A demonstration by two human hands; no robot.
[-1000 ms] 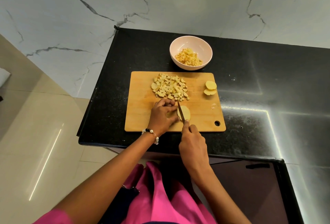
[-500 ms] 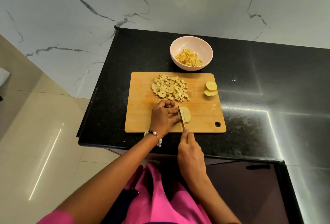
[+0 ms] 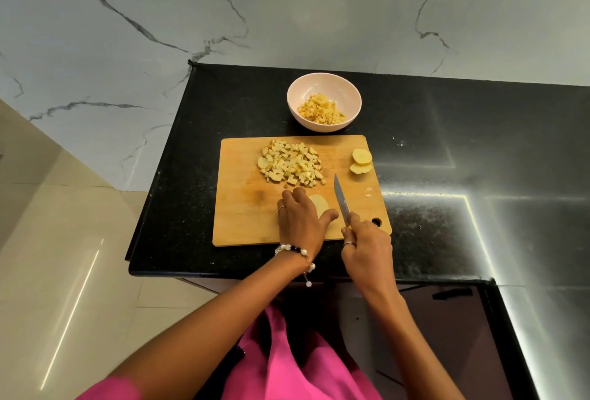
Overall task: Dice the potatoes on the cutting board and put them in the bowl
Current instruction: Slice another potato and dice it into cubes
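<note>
knife (image 3: 341, 200) lifted off potato slice (image 3: 320, 205)

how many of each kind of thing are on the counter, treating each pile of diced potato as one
bowl: 1
cutting board: 1
knife, held in the right hand: 1
piles of diced potato: 2, one on the board, one in the bowl
potato slices: 3, two at the board's right edge, one under the left hand at
total: 8
</note>
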